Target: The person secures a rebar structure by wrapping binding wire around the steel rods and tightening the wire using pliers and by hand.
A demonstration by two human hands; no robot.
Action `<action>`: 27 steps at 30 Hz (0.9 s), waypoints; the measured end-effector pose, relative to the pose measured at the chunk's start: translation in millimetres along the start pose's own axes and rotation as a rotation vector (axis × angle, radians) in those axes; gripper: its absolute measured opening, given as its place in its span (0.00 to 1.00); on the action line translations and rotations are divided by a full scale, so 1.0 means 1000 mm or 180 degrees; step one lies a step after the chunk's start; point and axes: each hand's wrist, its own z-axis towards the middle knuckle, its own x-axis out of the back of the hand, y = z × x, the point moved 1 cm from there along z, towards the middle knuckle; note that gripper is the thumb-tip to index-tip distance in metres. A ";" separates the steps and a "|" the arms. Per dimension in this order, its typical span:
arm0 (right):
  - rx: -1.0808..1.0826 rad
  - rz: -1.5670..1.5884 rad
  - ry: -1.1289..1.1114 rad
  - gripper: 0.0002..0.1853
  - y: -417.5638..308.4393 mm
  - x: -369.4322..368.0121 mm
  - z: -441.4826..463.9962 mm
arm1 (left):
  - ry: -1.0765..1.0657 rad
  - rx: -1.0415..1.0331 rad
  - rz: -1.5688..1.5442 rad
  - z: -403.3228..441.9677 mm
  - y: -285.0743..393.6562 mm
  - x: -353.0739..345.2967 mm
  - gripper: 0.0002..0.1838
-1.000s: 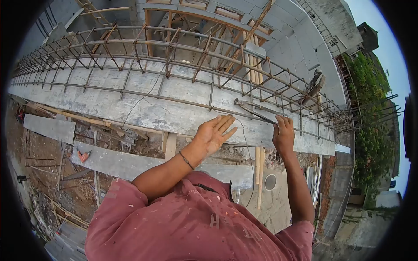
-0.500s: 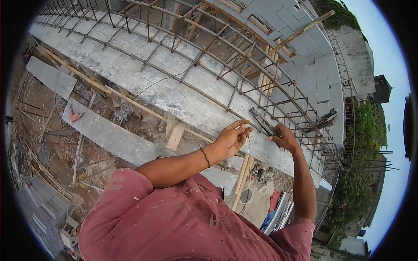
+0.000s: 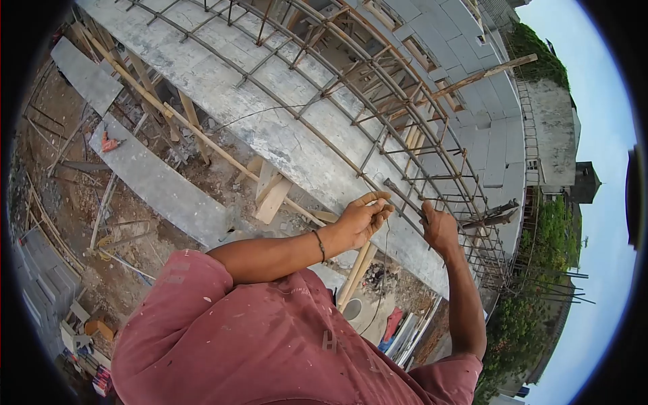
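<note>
1. Hands are apart but near each other, both at the front edge of a grey board surface (image 3: 283, 148).
2. The left hand (image 3: 364, 219) is partly closed, with its fingers curled toward the thumb. A thin wire (image 3: 385, 260) hangs just below these fingers, but I cannot tell whether they pinch it.
3. The right hand (image 3: 440, 229) is closed around the handle of the pincers (image 3: 391, 184). The head of this tool points away from the fingers, just beside a long steel bar (image 3: 329, 145).
4. About the progress: the rebar cage (image 3: 410, 106) is already assembled, with long bars and cross bars forming one frame over the surface.
5. What is left, in my judgement, is near the hands: the wire hangs loose there, and I see no finished tie.
6. Farther out, a wall of grey blocks (image 3: 498, 152) stands behind the cage. On the lower side, an orange tool (image 3: 109, 142) lies on a grey plank (image 3: 162, 189).
</note>
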 end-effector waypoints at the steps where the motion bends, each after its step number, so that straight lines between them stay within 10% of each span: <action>1: 0.0025 -0.0054 0.0067 0.16 -0.004 0.007 -0.001 | 0.0031 -0.0010 0.0025 0.000 -0.002 0.001 0.13; 27: -0.0096 -0.0659 -0.1179 0.09 -0.113 0.128 0.052 | 0.0398 -0.0097 -0.0192 0.012 -0.009 -0.021 0.09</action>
